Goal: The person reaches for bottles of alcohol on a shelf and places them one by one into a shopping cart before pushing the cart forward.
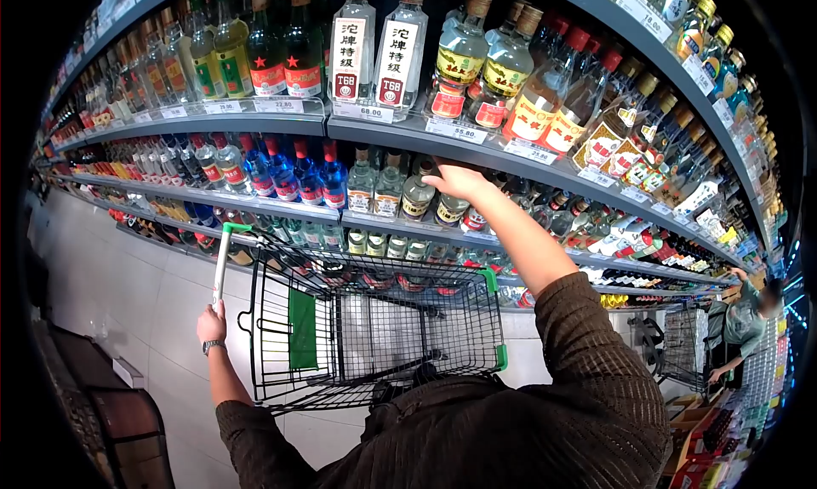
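My left hand [212, 324] is wrapped round the white handle bar [222, 263] of a wire shopping cart [408, 319] with green corner pieces. My right hand [460, 183] reaches into the middle shelf, just under the ledge above. Its thumb lies across the shoulder of a clear glass liquor bottle [416, 201] with a pale label, and the index finger is by the neck. The other fingers are partly hidden. Similar clear bottles [389, 187] stand to its left, and another labelled bottle [451, 209] is below my wrist. The cart's basket shows no goods.
Shelves of bottles run across the front, with price tags [363, 112] along the ledges. Blue bottles [334, 176] stand left of my reach. At the right, another person [740, 323] is beside a second cart [683, 340]. A dark display stand [119, 425] is at lower left.
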Action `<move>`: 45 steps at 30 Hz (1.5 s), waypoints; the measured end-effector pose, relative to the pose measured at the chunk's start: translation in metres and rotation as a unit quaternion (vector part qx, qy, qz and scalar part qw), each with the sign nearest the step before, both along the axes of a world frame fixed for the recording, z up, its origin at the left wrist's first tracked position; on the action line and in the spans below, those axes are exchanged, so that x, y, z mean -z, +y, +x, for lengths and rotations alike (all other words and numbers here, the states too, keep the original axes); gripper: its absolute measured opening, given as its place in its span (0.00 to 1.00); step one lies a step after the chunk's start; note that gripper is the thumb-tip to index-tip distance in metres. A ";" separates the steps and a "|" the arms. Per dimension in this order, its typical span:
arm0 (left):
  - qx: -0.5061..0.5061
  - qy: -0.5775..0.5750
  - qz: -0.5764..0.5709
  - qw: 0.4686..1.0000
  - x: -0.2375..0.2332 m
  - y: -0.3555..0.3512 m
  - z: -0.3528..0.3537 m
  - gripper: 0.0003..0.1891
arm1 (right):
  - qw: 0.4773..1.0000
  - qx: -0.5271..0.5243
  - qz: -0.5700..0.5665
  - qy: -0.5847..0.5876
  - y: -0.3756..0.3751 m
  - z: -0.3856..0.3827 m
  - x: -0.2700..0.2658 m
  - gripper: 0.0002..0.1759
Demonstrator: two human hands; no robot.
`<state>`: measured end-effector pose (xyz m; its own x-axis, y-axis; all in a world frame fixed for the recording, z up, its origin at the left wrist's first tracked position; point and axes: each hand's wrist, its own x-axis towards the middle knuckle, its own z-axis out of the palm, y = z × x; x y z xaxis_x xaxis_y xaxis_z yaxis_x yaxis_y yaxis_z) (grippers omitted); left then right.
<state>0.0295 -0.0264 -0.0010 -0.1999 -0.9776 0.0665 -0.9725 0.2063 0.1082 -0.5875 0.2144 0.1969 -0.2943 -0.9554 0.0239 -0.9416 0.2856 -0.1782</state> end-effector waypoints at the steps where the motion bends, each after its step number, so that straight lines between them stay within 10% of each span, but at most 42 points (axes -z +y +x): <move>1: 0.000 0.001 0.000 1.000 0.002 -0.001 0.001 0.30 | 0.999 -0.003 0.010 -0.038 -0.006 0.007 -0.004 0.39; 10: -0.016 0.012 0.006 1.000 0.004 -0.002 0.004 0.30 | 0.995 0.043 0.073 -0.056 -0.028 0.009 0.013 0.20; 27: 0.000 0.001 -0.013 1.000 0.010 -0.010 0.008 0.29 | 0.994 0.094 0.060 0.013 -0.008 0.059 -0.016 0.30; 31: -0.008 0.006 -0.003 1.000 0.005 -0.007 0.006 0.29 | 0.955 -0.052 -0.277 0.094 0.035 0.117 0.034 0.27; 45: 0.040 0.071 -0.034 0.996 0.022 -0.016 0.017 0.22 | 0.982 -0.019 -0.021 -0.185 0.264 0.211 0.174 0.19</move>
